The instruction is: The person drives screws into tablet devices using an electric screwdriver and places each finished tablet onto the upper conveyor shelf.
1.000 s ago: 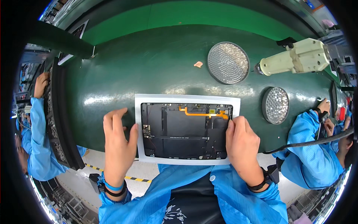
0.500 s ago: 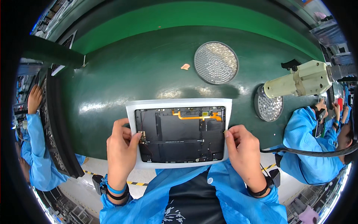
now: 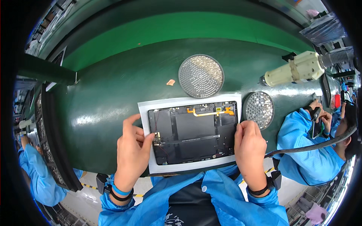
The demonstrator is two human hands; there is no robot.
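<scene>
The opened dark tablet [image 3: 194, 132], its orange flex cable on top, lies flat on a white sheet [image 3: 188, 102] at the near table edge.

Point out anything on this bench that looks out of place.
One small pale scrap lies loose on the green table, left of the round mesh disc. The open tablet sits square on its white sheet.

- A dark green workbench [image 3: 105, 105] carries everything; a brighter green strip runs along its far side.
- A white sheet [image 3: 145, 109] lies at the near edge, with an opened tablet [image 3: 194, 132] on it.
- A large round perforated metal tray [image 3: 201, 76] lies beyond the sheet.
- A smaller round tray [image 3: 258, 110] sits just right of the sheet.
- A small pale scrap [image 3: 171, 82] lies left of the large tray.
</scene>
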